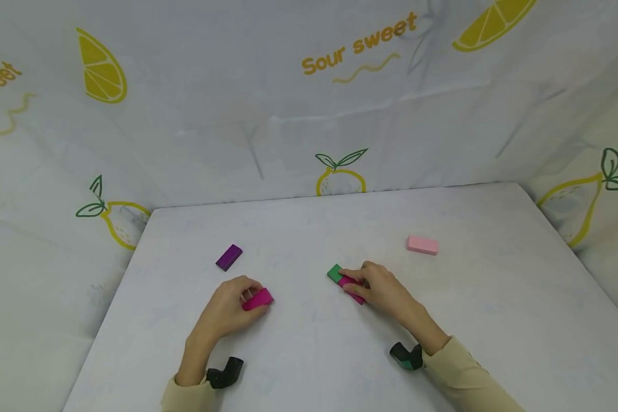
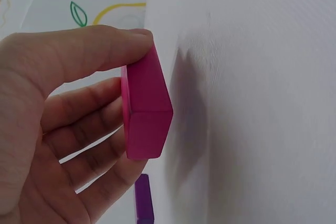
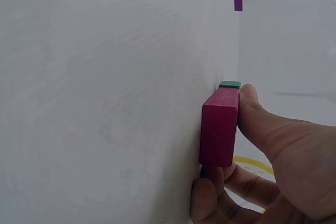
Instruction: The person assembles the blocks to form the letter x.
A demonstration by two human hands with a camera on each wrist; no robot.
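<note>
My left hand (image 1: 230,309) pinches a magenta block (image 2: 149,90) between thumb and fingers, and in the left wrist view its shadow falls on the white tabletop beside it. To the right, my right hand (image 1: 383,287) grips a second magenta block (image 3: 218,135) with thumb and fingers along its sides. A green block (image 1: 335,273) lies end to end with that block, at its far left end. My right forefinger reaches to where the green and magenta meet.
A purple block (image 1: 229,258) lies beyond my left hand, and a light pink block (image 1: 422,245) lies beyond my right. The white tabletop (image 1: 298,355) ends at a lemon-printed cloth (image 1: 211,86). Black wrist-worn pieces (image 1: 228,373) sit at both cuffs.
</note>
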